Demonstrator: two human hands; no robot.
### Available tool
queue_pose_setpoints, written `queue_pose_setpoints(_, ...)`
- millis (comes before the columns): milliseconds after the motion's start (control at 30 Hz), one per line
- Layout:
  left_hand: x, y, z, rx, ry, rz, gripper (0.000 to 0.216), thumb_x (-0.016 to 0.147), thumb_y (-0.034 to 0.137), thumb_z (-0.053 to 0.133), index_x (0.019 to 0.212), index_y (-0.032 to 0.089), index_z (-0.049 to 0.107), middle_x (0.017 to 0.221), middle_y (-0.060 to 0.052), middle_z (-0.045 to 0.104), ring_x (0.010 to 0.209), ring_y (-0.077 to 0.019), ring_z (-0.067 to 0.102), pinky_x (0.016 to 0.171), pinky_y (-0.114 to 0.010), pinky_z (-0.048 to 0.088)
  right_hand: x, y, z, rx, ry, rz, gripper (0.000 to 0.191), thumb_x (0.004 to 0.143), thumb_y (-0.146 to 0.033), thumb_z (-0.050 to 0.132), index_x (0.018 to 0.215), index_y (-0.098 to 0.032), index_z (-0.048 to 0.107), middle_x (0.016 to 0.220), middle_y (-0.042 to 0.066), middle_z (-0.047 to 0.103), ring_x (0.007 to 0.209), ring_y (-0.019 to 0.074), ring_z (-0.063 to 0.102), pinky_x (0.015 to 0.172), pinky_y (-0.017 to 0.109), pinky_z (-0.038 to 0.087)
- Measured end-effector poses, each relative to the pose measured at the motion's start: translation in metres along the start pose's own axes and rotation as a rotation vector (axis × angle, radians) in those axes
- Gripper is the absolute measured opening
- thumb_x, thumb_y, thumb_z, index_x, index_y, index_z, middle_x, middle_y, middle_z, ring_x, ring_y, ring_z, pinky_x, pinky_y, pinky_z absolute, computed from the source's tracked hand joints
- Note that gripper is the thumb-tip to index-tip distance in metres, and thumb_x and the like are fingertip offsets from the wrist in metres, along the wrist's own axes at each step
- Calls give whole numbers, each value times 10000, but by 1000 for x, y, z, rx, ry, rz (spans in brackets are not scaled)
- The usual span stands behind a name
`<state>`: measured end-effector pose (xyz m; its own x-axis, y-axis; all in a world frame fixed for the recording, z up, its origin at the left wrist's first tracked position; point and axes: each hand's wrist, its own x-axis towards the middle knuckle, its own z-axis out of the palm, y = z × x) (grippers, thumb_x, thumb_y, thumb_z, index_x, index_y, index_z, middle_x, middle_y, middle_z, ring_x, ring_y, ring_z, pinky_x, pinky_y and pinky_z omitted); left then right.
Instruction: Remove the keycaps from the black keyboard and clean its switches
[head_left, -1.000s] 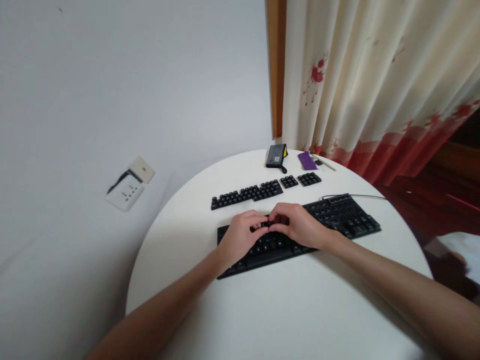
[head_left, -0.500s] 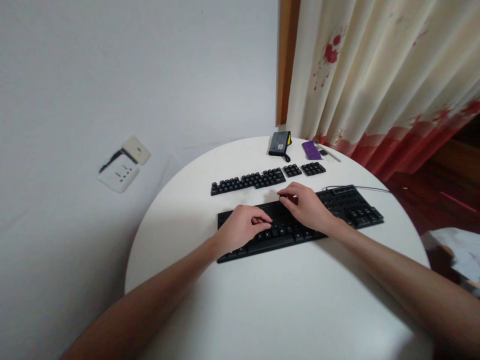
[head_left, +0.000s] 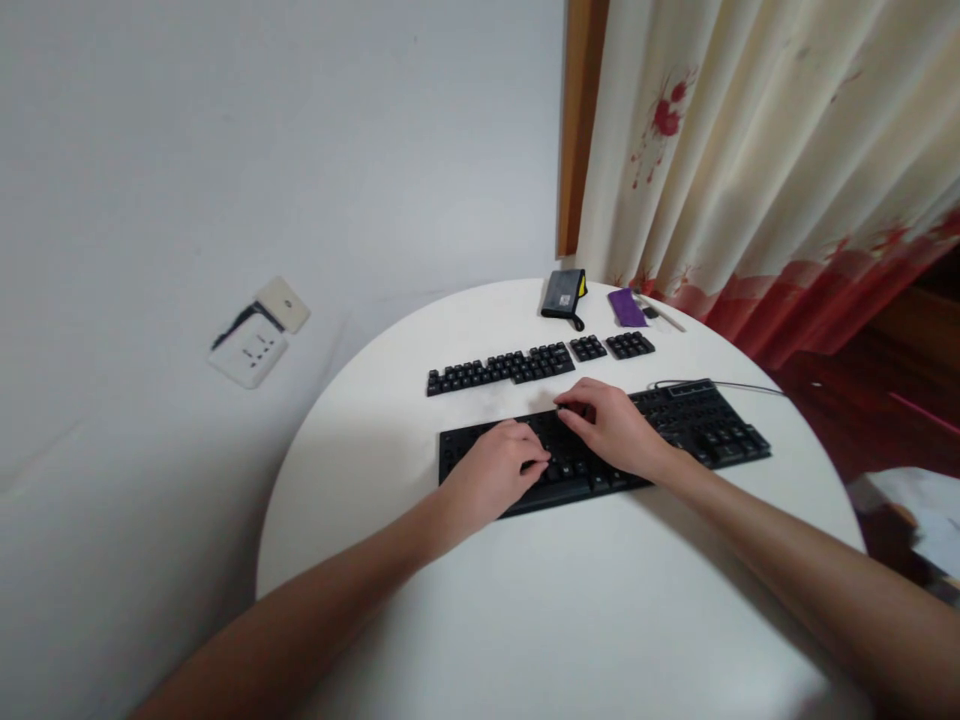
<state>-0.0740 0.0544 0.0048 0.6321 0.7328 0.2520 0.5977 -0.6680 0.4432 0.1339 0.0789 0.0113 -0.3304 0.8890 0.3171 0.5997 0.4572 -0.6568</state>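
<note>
A black keyboard (head_left: 705,428) lies across the middle of the round white table (head_left: 570,610). My left hand (head_left: 491,480) rests on its left half, fingers curled down onto the keys. My right hand (head_left: 615,428) sits over the middle. Its fingertips are pinched together at the keyboard's far edge, and what they hold is hidden. Behind the keyboard lies a long row of loose black keycaps (head_left: 499,368), with two smaller keycap groups (head_left: 609,346) to its right.
At the table's far edge lie a dark pouch (head_left: 564,292), a purple item (head_left: 626,306) and a thin pen-like tool (head_left: 666,317). The keyboard's cable (head_left: 750,386) runs off to the right. A wall socket (head_left: 255,345) is on the left; a curtain (head_left: 750,170) hangs behind.
My hands have drawn apart. The right moved up to the keyboard's far edge, and the left slid toward me on the keys. The view shifted slightly.
</note>
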Motion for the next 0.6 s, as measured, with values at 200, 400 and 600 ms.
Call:
queue_pose_setpoints(200, 1, -4, -11, 45, -69, 90, 125, 896, 223, 635, 930, 199, 753, 922, -44, 677, 868, -171, 597, 827, -319, 489, -2, -7, 3, 90, -31, 22, 164, 887, -190, 584, 984, -174, 716, 894, 61, 649, 753, 161, 586, 728, 304, 479)
queue_pose_setpoints(400, 5, -10, -23, 59, -122, 174, 152, 930, 245, 588, 892, 208, 730, 930, -39, 661, 896, -163, 579, 852, -317, 456, -4, -9, 11, 199, -72, 77, 187, 867, -159, 601, 1008, -192, 719, 919, 56, 661, 811, 170, 617, 777, 309, 500)
queue_pose_setpoints(600, 3, -10, -26, 123, -115, 197, 121, 919, 275, 603, 902, 228, 713, 935, -36, 642, 926, -177, 556, 808, -312, 421, 1, -14, 11, 301, -82, 85, 200, 864, -129, 585, 996, -208, 713, 924, 56, 668, 845, 179, 631, 799, 312, 519)
